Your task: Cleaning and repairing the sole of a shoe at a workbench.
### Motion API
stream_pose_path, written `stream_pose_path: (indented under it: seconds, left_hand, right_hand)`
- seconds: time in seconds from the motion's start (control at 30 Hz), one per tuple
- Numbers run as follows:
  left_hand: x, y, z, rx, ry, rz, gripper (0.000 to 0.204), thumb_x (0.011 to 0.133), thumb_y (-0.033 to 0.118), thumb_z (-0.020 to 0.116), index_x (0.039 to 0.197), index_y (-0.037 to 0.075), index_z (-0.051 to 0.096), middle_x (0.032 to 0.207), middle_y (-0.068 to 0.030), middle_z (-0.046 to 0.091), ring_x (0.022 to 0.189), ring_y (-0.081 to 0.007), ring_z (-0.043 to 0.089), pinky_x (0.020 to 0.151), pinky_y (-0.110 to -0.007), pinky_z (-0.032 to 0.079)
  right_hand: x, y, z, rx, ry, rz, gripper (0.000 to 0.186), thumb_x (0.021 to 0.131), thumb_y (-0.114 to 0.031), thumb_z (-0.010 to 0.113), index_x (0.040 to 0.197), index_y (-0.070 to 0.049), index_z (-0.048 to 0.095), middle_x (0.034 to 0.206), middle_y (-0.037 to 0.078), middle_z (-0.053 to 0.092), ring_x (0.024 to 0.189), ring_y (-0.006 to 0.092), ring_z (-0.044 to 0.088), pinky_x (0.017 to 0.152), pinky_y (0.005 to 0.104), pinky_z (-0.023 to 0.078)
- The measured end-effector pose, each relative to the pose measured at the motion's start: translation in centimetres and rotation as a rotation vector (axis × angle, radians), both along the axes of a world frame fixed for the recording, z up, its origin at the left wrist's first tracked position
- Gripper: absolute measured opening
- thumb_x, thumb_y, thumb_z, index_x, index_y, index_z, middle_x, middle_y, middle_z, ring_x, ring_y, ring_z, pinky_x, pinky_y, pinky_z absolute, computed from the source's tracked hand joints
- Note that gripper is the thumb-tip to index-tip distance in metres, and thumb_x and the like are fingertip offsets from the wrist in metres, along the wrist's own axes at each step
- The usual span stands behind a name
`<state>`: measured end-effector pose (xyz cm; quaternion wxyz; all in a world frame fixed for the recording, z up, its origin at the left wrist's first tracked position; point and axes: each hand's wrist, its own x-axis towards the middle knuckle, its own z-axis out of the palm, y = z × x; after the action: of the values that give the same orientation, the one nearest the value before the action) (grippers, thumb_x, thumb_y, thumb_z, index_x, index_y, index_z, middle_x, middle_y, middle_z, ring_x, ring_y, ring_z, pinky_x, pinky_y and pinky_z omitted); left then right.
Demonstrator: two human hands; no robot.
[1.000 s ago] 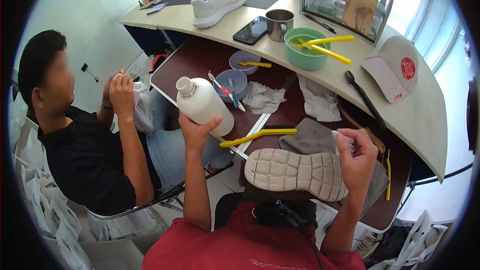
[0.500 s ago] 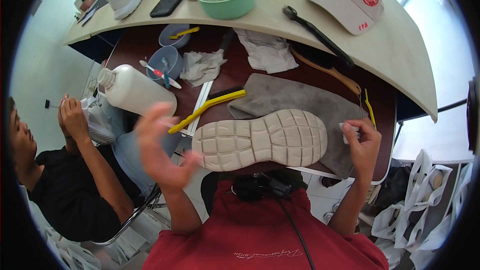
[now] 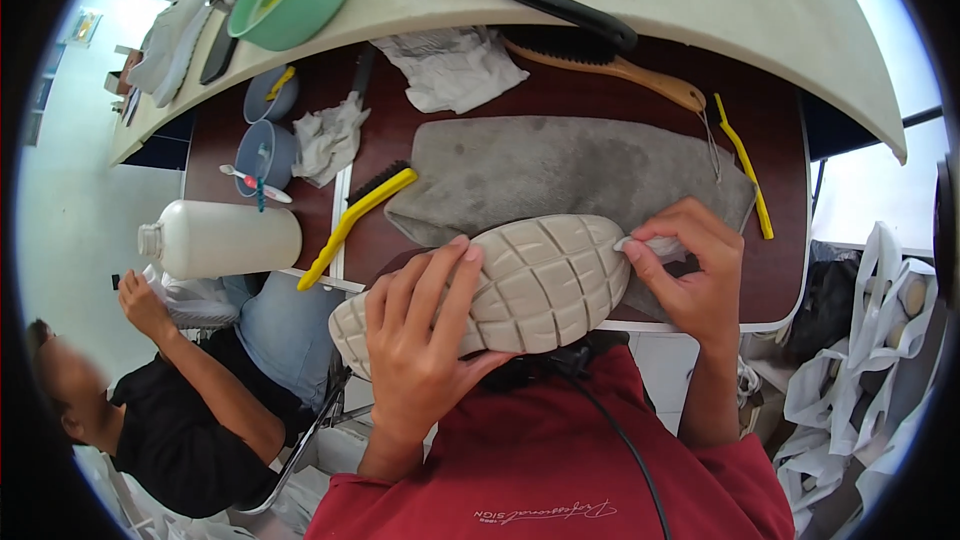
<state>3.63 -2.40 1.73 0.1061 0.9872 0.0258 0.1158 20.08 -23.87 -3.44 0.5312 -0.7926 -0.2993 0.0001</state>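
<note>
My left hand (image 3: 425, 335) grips an upturned shoe (image 3: 540, 280), fingers spread over its beige, grooved sole. My right hand (image 3: 685, 270) pinches a small white wad (image 3: 655, 245), perhaps tissue or cloth, against the right end of that sole. Behind the shoe lies a stained grey cloth (image 3: 540, 165) on the dark red-brown table (image 3: 760, 290). Just left of the cloth is a yellow-handled brush (image 3: 340, 235) with dark bristles, and further left a large white plastic bottle (image 3: 230, 238).
A seated person (image 3: 190, 425) handles something white at the left. Two blue bowls (image 3: 270, 145), crumpled paper (image 3: 440, 70) and a wooden brush (image 3: 650, 85) sit behind. A raised cream counter (image 3: 780, 60) holds a green bowl (image 3: 280, 15) and black brush (image 3: 540, 5). White bags (image 3: 840, 360) are at the right.
My left hand has let go of the white bottle and moved right onto the shoe. My right hand has brought the white wad down onto the sole's end. The view has tilted further down.
</note>
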Motion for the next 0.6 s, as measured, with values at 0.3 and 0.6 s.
stream_pose_path:
  seconds: [0.3, 0.6]
  left_hand:
    - [-0.18, -0.08, -0.49, 0.035, -0.037, 0.04, 0.087, 0.069, 0.058, 0.08, 0.13, -0.001, 0.062, 0.129, -0.0174, 0.065, 0.115, -0.0361, 0.061, 0.098, -0.046, 0.043]
    - [-0.15, -0.17, -0.18, -0.016, 0.013, 0.072, 0.085, 0.067, 0.049, 0.08, 0.137, 0.007, 0.059, 0.134, -0.0133, 0.063, 0.115, -0.0323, 0.059, 0.097, -0.045, 0.041]
  right_hand:
    - [0.56, 0.21, -0.04, -0.047, -0.038, 0.048, 0.012, 0.076, -0.007, 0.081, 0.084, -0.005, 0.072, 0.079, 0.006, 0.067, 0.071, 0.0216, 0.062, 0.066, 0.0319, 0.044]
    - [0.84, 0.25, 0.26, -0.047, 0.01, 0.06, 0.012, 0.078, -0.006, 0.08, 0.084, -0.001, 0.072, 0.079, 0.008, 0.066, 0.071, 0.0216, 0.064, 0.063, 0.0313, 0.048]
